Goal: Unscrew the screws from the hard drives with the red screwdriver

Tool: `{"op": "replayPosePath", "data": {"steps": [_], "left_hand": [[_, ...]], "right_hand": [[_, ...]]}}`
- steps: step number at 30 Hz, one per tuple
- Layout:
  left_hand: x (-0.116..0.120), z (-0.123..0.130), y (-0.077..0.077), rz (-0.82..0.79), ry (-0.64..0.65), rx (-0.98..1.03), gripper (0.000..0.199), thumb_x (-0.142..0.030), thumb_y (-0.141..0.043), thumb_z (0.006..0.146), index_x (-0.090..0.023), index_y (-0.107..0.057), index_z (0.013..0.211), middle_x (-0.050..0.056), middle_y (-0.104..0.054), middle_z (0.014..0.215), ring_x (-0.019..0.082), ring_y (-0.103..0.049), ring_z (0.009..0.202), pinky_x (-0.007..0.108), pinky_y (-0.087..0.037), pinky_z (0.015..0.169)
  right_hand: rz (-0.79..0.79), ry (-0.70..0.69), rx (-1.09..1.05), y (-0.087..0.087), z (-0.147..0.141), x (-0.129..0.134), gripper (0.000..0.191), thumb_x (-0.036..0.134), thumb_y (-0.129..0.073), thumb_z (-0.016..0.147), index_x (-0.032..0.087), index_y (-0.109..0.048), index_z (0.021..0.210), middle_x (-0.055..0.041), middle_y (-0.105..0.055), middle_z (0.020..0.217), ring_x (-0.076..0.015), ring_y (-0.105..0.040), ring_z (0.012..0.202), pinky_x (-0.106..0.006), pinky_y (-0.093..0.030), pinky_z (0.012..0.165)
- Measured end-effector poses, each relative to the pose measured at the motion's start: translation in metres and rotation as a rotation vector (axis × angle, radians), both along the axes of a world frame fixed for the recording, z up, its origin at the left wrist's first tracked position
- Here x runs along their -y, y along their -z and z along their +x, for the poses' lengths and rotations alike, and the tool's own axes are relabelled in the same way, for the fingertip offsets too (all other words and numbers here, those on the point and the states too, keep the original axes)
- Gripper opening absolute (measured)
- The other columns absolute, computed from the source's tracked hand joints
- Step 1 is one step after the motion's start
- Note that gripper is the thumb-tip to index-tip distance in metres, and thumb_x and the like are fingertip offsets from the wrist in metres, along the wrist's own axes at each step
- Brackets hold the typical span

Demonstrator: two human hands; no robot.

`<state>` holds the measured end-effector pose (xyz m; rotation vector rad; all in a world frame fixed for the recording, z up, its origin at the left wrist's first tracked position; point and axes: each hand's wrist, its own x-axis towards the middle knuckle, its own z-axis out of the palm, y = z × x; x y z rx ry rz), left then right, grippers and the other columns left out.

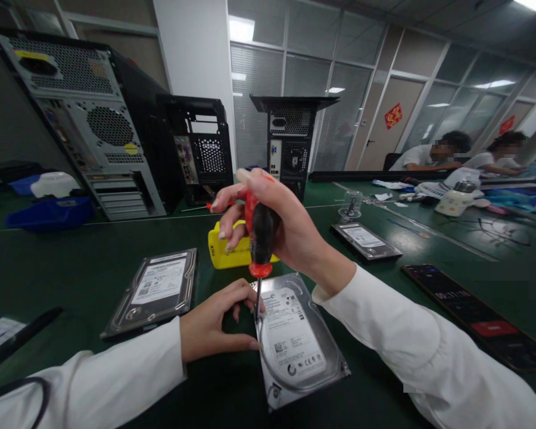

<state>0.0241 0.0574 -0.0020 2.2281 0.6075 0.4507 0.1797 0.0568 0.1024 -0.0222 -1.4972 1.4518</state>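
My right hand point(290, 229) is wrapped round the red and black handle of a screwdriver point(261, 238), its shaft pointing down at the left edge of a hard drive point(295, 339). The drive lies label up on the green table. My left hand point(226, 319) touches the drive's left edge beside the shaft, thumb and fingers apart, with the drive's edge near its fingertips. Behind the drive is a yellow holder point(227, 253), partly hidden by my right hand.
A second drive point(161, 289) lies left, a third point(366, 240) at right behind a phone point(473, 316). Computer cases point(138, 137) stand at the back near a blue tray point(53, 213). A clear cup point(351, 205) and white bottle point(458, 199) stand right. Two people sit beyond.
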Motion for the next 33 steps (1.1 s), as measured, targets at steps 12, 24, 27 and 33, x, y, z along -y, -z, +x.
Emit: {"op": "replayPosePath", "data": {"steps": [12, 24, 27, 33], "left_hand": [[-0.0002, -0.0003, 0.0003, -0.01, 0.01, 0.002, 0.036, -0.033, -0.071, 0.073, -0.02, -0.054, 0.101, 0.002, -0.049, 0.098, 0.017, -0.047, 0.087, 0.024, -0.04, 0.066], [-0.0007, -0.0008, 0.0012, -0.007, 0.008, 0.015, 0.036, -0.034, -0.071, 0.072, -0.02, -0.054, 0.101, 0.002, -0.05, 0.098, 0.017, -0.048, 0.087, 0.024, -0.042, 0.066], [-0.0001, -0.0009, 0.0005, -0.008, 0.005, 0.011, 0.036, -0.033, -0.071, 0.072, -0.02, -0.055, 0.101, 0.002, -0.05, 0.097, 0.017, -0.047, 0.086, 0.024, -0.041, 0.066], [0.0011, -0.0014, 0.0001, -0.017, 0.003, 0.036, 0.037, -0.032, -0.072, 0.071, -0.019, -0.055, 0.101, 0.002, -0.05, 0.097, 0.017, -0.047, 0.085, 0.024, -0.04, 0.066]], "right_hand": [[-0.019, -0.053, -0.006, -0.0018, -0.0006, 0.0027, 0.041, 0.048, -0.028, 0.09, 0.017, -0.053, 0.081, 0.0032, -0.043, 0.055, -0.0051, -0.038, 0.04, -0.018, -0.03, 0.039], [-0.003, 0.045, 0.011, 0.0, -0.0033, 0.005, 0.016, 0.028, -0.054, 0.083, 0.017, -0.043, 0.079, 0.0003, -0.059, 0.075, -0.0082, -0.057, 0.057, -0.023, -0.049, 0.058], [-0.024, 0.038, -0.011, 0.0015, -0.0045, 0.0048, 0.017, 0.028, -0.054, 0.084, 0.018, -0.041, 0.078, 0.0042, -0.053, 0.065, -0.0047, -0.048, 0.048, -0.016, -0.039, 0.045], [0.012, 0.005, 0.012, -0.0026, -0.0031, 0.0061, 0.036, 0.045, -0.029, 0.091, 0.017, -0.053, 0.093, 0.0023, -0.045, 0.061, -0.0073, -0.042, 0.046, -0.019, -0.033, 0.043]]}}
